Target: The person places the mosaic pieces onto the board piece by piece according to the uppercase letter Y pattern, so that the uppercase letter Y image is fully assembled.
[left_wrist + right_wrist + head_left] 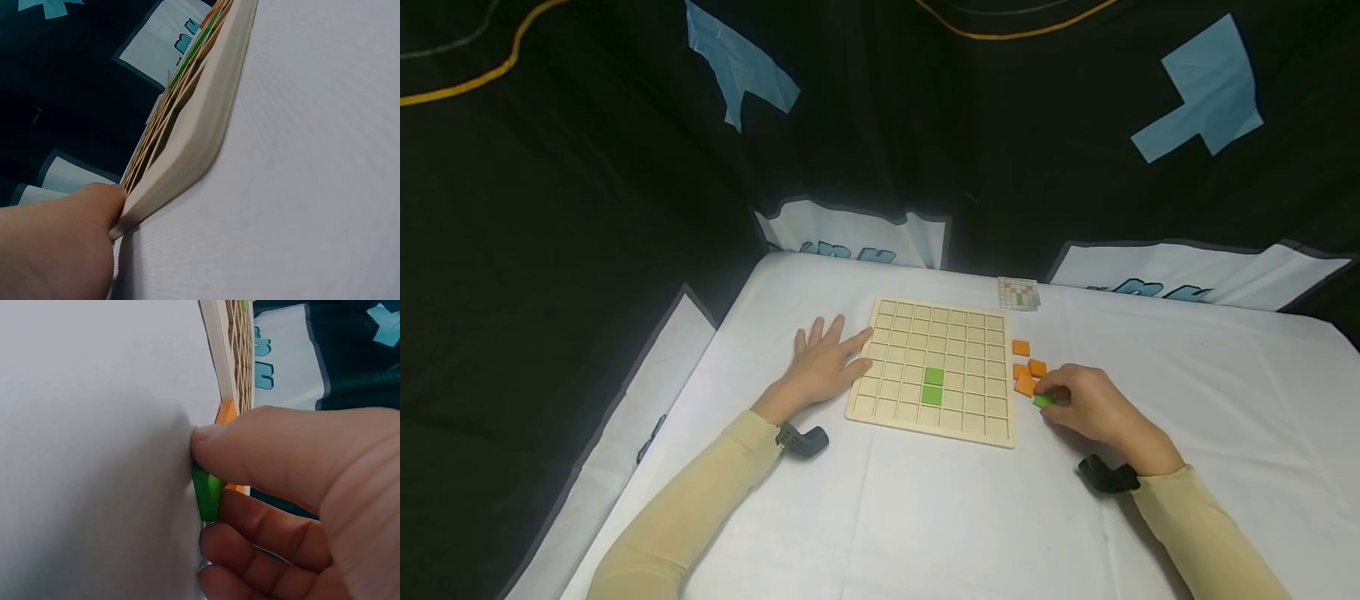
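Observation:
A light wooden grid board (891,397) lies flat on the white table, with two green square tiles (933,377) in adjoining cells, one in front of the other. My left hand (820,367) is spread at the board's left side, thumb and forefinger resting on its edge; the left wrist view has the thumb (103,203) against the rim. Off the right side of the board, my right hand (1086,404) pinches a green tile (207,494) between thumb and fingers, low at the tablecloth. Several orange tiles (1021,347) lie between that hand and the board.
A small pattern card (1017,294) printed with a coloured grid lies beyond the board's far right corner. White cloth (925,517) covers the table. Dark curtains (865,125) hang behind and to the left.

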{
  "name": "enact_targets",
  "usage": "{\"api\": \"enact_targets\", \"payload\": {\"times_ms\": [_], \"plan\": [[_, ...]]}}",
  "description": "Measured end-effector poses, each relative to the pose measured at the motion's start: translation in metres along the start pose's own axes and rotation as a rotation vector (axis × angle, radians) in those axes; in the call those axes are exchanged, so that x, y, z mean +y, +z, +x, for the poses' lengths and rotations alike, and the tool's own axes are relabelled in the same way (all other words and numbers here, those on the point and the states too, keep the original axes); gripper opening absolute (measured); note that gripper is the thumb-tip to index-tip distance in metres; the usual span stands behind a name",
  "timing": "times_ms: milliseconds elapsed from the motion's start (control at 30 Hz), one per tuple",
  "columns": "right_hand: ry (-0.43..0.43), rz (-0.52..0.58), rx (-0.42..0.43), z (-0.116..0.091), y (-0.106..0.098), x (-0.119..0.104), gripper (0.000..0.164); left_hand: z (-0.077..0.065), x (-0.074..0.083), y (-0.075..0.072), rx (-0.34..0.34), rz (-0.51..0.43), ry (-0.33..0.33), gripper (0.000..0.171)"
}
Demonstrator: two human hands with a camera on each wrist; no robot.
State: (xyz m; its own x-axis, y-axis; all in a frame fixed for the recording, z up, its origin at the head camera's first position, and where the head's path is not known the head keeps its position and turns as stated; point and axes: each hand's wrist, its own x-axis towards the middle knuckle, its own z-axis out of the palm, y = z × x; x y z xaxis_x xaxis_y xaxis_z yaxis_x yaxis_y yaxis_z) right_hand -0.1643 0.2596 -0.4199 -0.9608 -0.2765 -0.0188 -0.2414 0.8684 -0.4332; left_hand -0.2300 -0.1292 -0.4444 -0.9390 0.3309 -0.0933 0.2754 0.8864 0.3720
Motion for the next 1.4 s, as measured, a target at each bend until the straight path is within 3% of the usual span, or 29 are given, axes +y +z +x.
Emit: {"api": "enact_targets", "payload": {"times_ms": [333,700,1400], "plan": [[-0.043,-0.003,0.008,-0.0004,0.0026,0.0028,0.024,-0.0016,0.0008,0.0013,-0.006,0.001,-0.006,0.061],[-0.032,0.008,-0.023,-0.0013,0.0027,0.0015,0.025,-0.0014,0.0007,0.0038,-0.001,0.003,-0.006,0.061],[-0.075,0.017,0.018,-0.0016,0.0009,0.0014,0.024,0.0001,-0.0002,0.0022,-0.001,0.015,-0.007,0.062]]}}
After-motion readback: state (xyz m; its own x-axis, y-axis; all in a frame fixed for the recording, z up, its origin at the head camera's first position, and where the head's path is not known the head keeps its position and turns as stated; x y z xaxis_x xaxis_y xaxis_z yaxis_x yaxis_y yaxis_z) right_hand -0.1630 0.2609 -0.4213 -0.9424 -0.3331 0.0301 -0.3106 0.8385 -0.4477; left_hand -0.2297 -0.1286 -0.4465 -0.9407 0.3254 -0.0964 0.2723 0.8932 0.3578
